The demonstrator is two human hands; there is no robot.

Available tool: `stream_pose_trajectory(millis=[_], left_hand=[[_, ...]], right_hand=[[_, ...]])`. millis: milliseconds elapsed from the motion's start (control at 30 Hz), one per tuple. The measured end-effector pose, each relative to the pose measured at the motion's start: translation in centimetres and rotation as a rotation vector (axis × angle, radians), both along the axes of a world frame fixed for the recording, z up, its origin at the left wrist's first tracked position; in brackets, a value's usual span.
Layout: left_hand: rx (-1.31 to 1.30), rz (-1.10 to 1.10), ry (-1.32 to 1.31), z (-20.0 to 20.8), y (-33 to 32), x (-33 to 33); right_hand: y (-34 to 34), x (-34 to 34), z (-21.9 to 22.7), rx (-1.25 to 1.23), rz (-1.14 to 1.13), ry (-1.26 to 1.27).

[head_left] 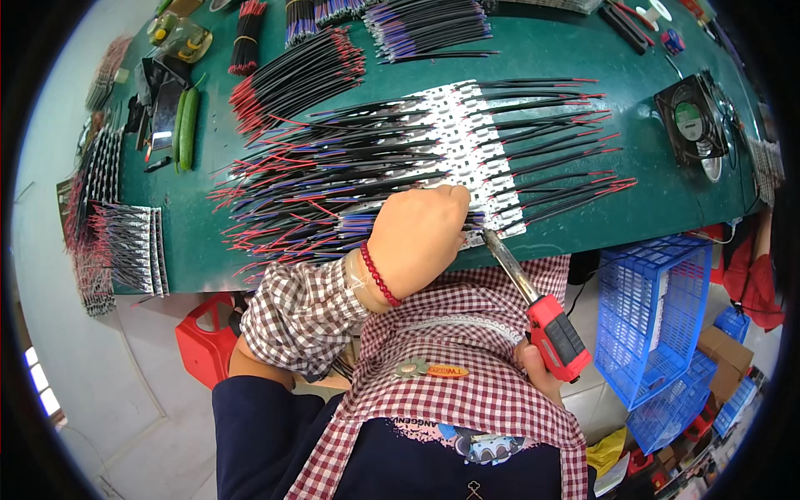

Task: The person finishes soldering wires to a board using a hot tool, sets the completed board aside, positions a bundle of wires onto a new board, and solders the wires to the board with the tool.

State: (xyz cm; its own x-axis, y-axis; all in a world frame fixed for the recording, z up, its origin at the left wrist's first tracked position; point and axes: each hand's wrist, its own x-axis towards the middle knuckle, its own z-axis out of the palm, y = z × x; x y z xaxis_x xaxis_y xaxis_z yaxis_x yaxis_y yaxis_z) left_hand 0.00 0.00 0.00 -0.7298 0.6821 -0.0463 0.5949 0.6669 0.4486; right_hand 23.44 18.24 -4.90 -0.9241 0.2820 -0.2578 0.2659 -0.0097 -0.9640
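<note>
A white panel of small circuit boards [460, 133] lies on the green table, with rows of black, red and blue wires [333, 171] spreading left and black wires [554, 150] with red ends spreading right. My left hand [419, 229] is closed over the panel's near end, on a bundle of thin wires that shows on both sides of it. The fingertips are mostly hidden under the hand. My right hand [542, 375] grips a soldering iron [557, 333] with a red and black handle. The iron's metal tip reaches the panel's near edge, just right of my left fingers.
Wire bundles [300, 75] lie at the table's back. Green cucumbers [188, 125] and finished wired boards [137, 246] are at left. A small fan [690, 117] stands at right. Blue plastic crates [650, 308] sit below the right edge, a red stool [204, 337] below the left.
</note>
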Motion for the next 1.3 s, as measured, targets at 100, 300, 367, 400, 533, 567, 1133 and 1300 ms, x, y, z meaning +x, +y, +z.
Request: stream_pose_trajectory(millis=[100,300,367,400,533,567,1133,1300], left_hand=[[0.001,0.083,-0.035,0.2,-0.1,0.4],[-0.001,0.082,-0.018,-0.2,0.2,0.3],[-0.002,0.091,-0.023,-0.3,0.2,0.3],[-0.004,0.09,-0.022,-0.3,0.3,0.4],[-0.032,0.104,-0.035,-0.2,0.4,0.2],[-0.054,0.101,-0.047,-0.2,0.4,0.1],[-0.048,0.013,-0.039,-0.4,0.5,-0.8],[-0.082,-0.002,-0.018,-0.4,0.6,-0.7]], right_hand=[[-0.2,0.2,-0.1,-0.011,0.011,-0.032],[0.1,0.3,-0.7,0.018,0.043,0.004],[0.1,0.1,-0.7,0.07,0.066,0.023],[0.1,0.2,-0.9,0.069,0.065,0.024],[0.3,0.4,-1.4,0.148,0.115,0.045],[0.3,0.2,-1.3,0.136,0.112,0.061],[-0.5,0.8,0.2,-0.086,-0.039,0.071],[-0.1,1.5,0.7,-0.3,-0.077,-0.004]])
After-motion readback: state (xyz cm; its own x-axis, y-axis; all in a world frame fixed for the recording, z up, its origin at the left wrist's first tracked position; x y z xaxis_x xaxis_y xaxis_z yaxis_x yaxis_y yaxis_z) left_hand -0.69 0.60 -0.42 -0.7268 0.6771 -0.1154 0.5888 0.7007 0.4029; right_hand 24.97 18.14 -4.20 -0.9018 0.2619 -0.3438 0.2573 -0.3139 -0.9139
